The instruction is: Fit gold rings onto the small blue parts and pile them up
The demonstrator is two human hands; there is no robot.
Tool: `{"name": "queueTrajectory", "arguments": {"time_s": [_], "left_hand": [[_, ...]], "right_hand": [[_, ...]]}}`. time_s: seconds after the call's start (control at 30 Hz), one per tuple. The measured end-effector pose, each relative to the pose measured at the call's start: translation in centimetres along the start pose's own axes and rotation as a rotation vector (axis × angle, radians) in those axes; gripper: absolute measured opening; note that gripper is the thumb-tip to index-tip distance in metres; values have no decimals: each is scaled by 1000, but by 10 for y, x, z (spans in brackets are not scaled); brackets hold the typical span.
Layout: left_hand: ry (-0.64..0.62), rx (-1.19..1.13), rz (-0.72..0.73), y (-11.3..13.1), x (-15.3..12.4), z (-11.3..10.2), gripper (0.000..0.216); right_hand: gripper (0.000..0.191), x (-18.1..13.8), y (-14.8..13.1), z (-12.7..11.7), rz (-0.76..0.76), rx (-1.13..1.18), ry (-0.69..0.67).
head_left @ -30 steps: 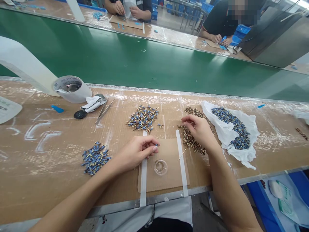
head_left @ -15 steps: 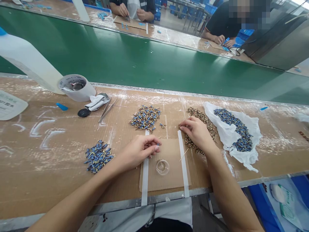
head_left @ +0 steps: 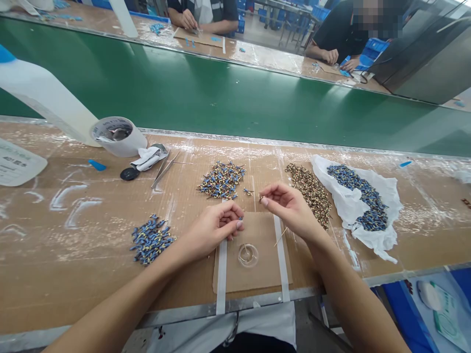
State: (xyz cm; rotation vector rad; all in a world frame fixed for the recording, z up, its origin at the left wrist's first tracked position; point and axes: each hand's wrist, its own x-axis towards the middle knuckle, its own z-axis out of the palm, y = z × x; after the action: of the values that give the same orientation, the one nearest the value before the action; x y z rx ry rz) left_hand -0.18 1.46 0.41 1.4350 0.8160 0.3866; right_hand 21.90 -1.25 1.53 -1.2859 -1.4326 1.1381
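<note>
My left hand (head_left: pixel 221 223) pinches a small blue part between thumb and fingertips, above the left edge of a taped cardboard square (head_left: pixel 253 279). To its right, my right hand (head_left: pixel 283 206) is closed on a small brown-gold ring-like piece (head_left: pixel 261 198). A clear round dish (head_left: pixel 248 255) sits on the cardboard below both hands. Beside my right hand spreads a pile of brown-gold ring-like pieces (head_left: pixel 311 191). Beyond my left hand lies a pile of mixed blue and gold parts (head_left: pixel 221 180). A pile of blue parts (head_left: pixel 150 239) is left of my left forearm.
White paper (head_left: pixel 392 193) holds more blue parts at the right. Tweezers (head_left: pixel 165 170), a white cup (head_left: pixel 123 142) and a leaning white bottle (head_left: pixel 47 88) stand or lie at the left. A green belt (head_left: pixel 235 98) runs across behind; two people work beyond it.
My right hand has moved left from the brown-gold pile, toward my left hand, with a small piece in its fingertips. My left hand has stayed nearly in place.
</note>
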Motion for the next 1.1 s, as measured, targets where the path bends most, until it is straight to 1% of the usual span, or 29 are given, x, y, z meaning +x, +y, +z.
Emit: {"name": "queueTrajectory", "arguments": {"time_s": [0.07, 0.13, 0.23, 0.37, 0.47, 0.57, 0.67, 0.9, 1.1], "left_hand": [[7, 14, 2, 1, 0, 0, 12], [21, 42, 7, 0, 0, 0, 13], [87, 121, 37, -2, 0, 0, 14], [180, 295, 130, -3, 0, 0, 14], [223, 452, 197, -2, -1, 0, 14], [241, 545, 240, -3, -2, 0, 14], [242, 587, 253, -4, -3, -1, 13], [250, 611, 282, -5, -2, -3, 12], [235, 612, 320, -4, -3, -3, 13]], "right_hand": [[18, -3, -2, 10, 46, 112, -104], [19, -4, -1, 16, 104, 168, -154], [20, -4, 5, 21, 179, 204, -138], [17, -3, 11, 24, 173, 178, -120], [14, -4, 13, 26, 193, 188, -112], [12, -6, 13, 28, 215, 221, -111], [12, -7, 13, 30, 199, 211, -105], [9, -8, 9, 34, 115, 80, -67], [7, -8, 11, 35, 133, 159, -94]]}}
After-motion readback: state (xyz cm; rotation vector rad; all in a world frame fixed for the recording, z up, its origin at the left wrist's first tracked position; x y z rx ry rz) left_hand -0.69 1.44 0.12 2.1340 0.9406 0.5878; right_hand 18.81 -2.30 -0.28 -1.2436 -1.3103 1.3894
